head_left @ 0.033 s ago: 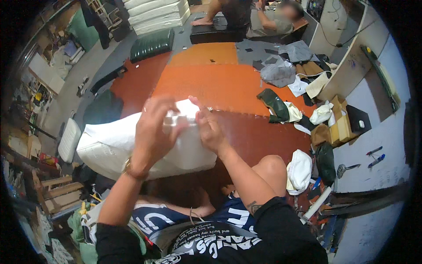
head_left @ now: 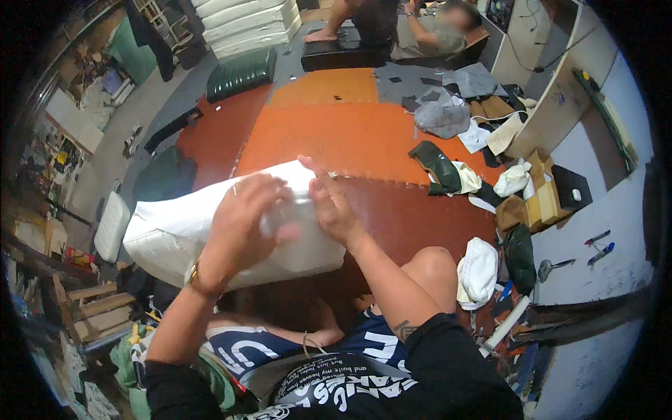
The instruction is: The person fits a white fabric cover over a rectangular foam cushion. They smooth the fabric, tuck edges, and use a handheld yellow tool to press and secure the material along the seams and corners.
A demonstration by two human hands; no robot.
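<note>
A white cushion with a seamed cover lies across in front of my legs, its right end between my two hands. My right hand is closed on the cover at the top right corner, thumb and fingers pinching the edge. My left hand, with a bracelet on the wrist, is over the cushion's upper face, just left of the right hand. Its fingers and thumb stand apart and are blurred by motion. Nothing shows in its grasp. The left hand and wrist hide part of the cushion.
An orange and brown mat covers the floor ahead. A dark green cushion lies at its far edge, near a stack of white cushions. Fabric scraps and a cardboard box sit right. Another person is farther back.
My left hand has shifted slightly down and to the left over the cushion. The right hand keeps its pinch at the corner, almost unmoved.
</note>
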